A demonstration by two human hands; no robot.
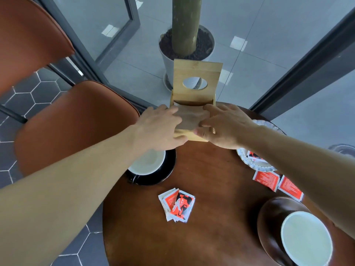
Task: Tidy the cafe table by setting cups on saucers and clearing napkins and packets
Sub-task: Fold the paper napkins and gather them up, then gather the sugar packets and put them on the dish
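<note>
Both hands (162,127) (224,125) on boxed napkins (189,117).

Both arms reach toward the wooden napkin holder (194,104) bare from wrist to frame edge, no sleeve visible. The left hand (159,127) and right hand (224,125) wear no gloves, rings, watch or bracelet.

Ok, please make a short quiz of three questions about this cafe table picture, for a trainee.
1. True or false: both hands rest on the brown napkins in the wooden holder.
2. On what does the left cup stand? A) black saucer B) bare table C) glass dish
3. Fill in: the loose stack of red packets lies at the table's ____.

Key: 1 true; 2 A, the black saucer; 3 middle.
</note>
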